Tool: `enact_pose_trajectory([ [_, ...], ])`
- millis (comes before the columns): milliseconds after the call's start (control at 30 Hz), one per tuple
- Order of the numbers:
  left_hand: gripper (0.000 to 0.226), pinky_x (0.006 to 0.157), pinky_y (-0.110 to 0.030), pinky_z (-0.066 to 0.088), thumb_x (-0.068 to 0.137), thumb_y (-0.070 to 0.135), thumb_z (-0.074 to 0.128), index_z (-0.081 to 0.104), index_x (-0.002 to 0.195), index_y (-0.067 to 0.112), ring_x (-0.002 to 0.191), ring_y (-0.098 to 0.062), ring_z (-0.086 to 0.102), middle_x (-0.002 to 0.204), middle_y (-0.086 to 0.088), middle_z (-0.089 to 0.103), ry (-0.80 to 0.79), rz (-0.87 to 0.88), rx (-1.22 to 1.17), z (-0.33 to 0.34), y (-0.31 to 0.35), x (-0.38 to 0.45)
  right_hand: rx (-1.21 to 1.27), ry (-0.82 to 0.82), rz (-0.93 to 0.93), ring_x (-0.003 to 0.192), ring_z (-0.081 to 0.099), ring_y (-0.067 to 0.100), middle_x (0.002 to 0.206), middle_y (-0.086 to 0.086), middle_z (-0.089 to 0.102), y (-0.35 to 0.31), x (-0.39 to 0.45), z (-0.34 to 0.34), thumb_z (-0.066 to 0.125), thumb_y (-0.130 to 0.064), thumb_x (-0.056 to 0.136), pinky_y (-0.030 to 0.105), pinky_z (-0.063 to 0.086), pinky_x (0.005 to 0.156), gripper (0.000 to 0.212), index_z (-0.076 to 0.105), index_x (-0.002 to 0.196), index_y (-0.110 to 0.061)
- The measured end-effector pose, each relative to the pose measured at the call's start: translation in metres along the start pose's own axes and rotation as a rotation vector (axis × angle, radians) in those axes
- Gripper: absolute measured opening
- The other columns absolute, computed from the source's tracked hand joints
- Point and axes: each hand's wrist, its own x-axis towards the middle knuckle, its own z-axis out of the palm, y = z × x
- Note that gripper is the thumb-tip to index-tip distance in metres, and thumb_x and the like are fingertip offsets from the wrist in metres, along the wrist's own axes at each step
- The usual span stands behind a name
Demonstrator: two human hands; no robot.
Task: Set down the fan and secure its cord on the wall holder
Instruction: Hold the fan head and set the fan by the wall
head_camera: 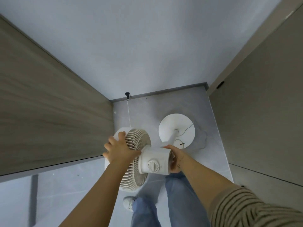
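A white pedestal fan [154, 161] stands below me, its round base [177, 126] on the grey floor. My left hand [120, 149] grips the rim of its ribbed grille. My right hand [174, 159] holds the back end of the motor housing, beside the round dial. A thin pale cord [188, 128] lies curled over the base and on the floor to its right. A small black knob [127, 94] sticks out low on the far white wall, with a thin white line hanging under it.
A wood-grain panel [49, 102] closes the left side. A beige door or cabinet [262, 104] closes the right. My jeans legs and one white shoe [129, 203] stand just behind the fan. A dark strip [33, 199] lies at lower left.
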Motion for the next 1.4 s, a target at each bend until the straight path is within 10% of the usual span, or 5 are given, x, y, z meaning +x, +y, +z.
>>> enact_pose_trajectory([
  [533, 0.099, 0.104, -0.046, 0.030, 0.063, 0.048, 0.075, 0.019, 0.144, 0.036, 0.127, -0.034, 0.031, 0.141, -0.012, 0.027, -0.002, 0.040, -0.108, 0.016, -0.052, -0.028, 0.170, 0.043, -0.169, 0.082, 0.063, 0.029, 0.088, 0.008, 0.067, 0.078, 0.010, 0.021, 0.067, -0.029, 0.072, 0.038, 0.051, 0.081, 0.028, 0.066, 0.096, -0.013],
  [900, 0.090, 0.102, -0.043, 0.028, 0.063, 0.048, 0.074, 0.029, 0.140, 0.032, 0.123, -0.035, 0.033, 0.137, -0.013, 0.033, 0.105, 0.214, -0.123, -0.022, -0.111, -0.083, 0.278, 0.074, -0.333, 0.031, 0.058, 0.021, 0.040, 0.007, 0.058, 0.162, -0.046, 0.059, 0.045, -0.023, 0.091, 0.024, 0.049, 0.036, 0.027, 0.053, 0.070, -0.009],
  [1067, 0.091, 0.100, -0.041, 0.030, 0.062, 0.046, 0.076, 0.031, 0.140, 0.031, 0.121, -0.034, 0.034, 0.135, -0.013, 0.034, 0.187, 0.313, -0.109, -0.042, -0.170, -0.122, 0.371, 0.082, -0.450, 0.075, 0.070, 0.033, 0.091, 0.014, 0.072, 0.225, -0.057, 0.086, 0.068, -0.023, 0.068, 0.043, 0.056, 0.061, 0.044, 0.066, 0.110, -0.009],
  [1400, 0.092, 0.101, -0.040, 0.029, 0.058, 0.046, 0.078, 0.035, 0.138, 0.031, 0.121, -0.034, 0.035, 0.130, -0.011, 0.037, 0.237, 0.374, -0.173, -0.067, -0.286, -0.178, 0.292, 0.015, -0.497, 0.110, 0.063, 0.034, 0.112, 0.011, 0.069, 0.328, -0.095, 0.147, 0.062, -0.030, 0.077, 0.054, 0.047, 0.098, 0.038, 0.068, 0.109, -0.011],
])
